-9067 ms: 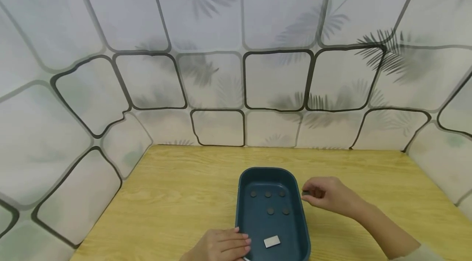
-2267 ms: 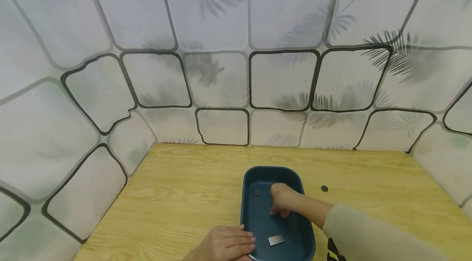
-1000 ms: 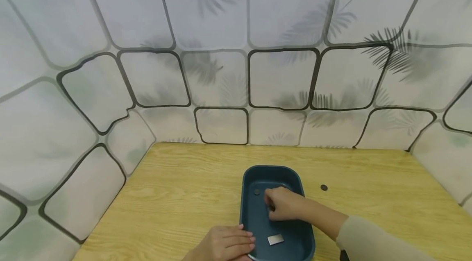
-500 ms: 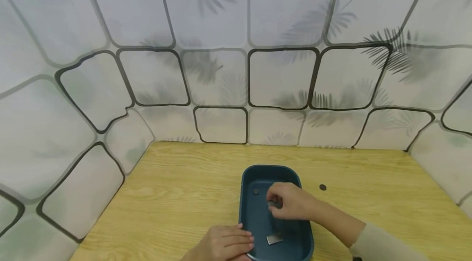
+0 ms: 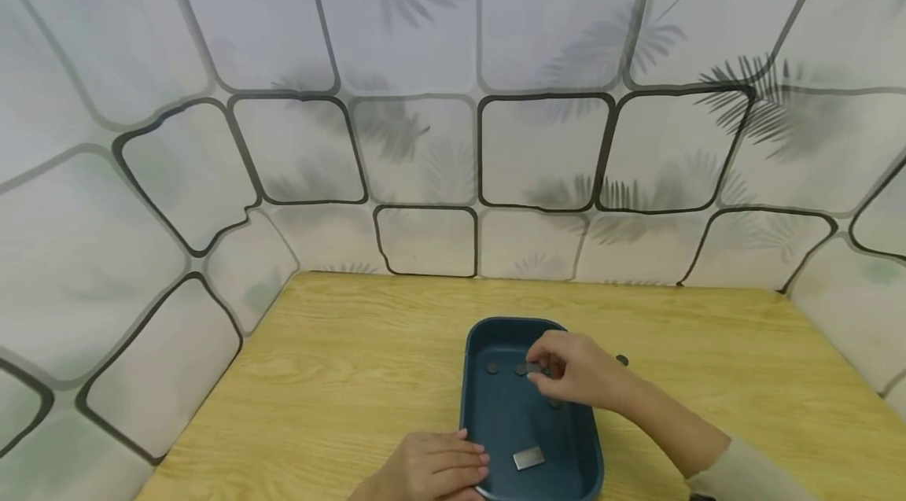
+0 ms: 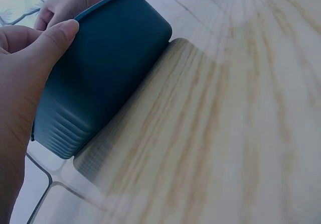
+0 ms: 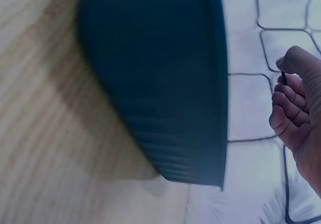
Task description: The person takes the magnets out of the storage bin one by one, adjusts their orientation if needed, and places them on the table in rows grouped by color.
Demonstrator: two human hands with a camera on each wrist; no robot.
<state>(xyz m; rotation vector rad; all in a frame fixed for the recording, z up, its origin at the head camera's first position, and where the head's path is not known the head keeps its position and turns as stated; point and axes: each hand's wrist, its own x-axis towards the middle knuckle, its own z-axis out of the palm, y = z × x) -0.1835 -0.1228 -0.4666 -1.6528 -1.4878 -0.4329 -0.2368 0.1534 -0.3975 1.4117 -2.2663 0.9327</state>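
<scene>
Right fingers [image 5: 548,343] pinch 1 thin disc [image 5: 534,367].

Soft light, bluish wrist views (right blurrier)

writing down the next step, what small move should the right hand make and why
Probably carry the pinched disc right, past the tray to the table: the right hand holds it above the tray, and a similar disc already lies there.

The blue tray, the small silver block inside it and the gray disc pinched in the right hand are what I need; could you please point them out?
Blue tray [image 5: 495,422]: head view, bare inside floor.
Silver block [image 5: 528,458]: head view, middle of the top.
Gray disc [image 5: 534,367]: head view, its visible part.
</scene>
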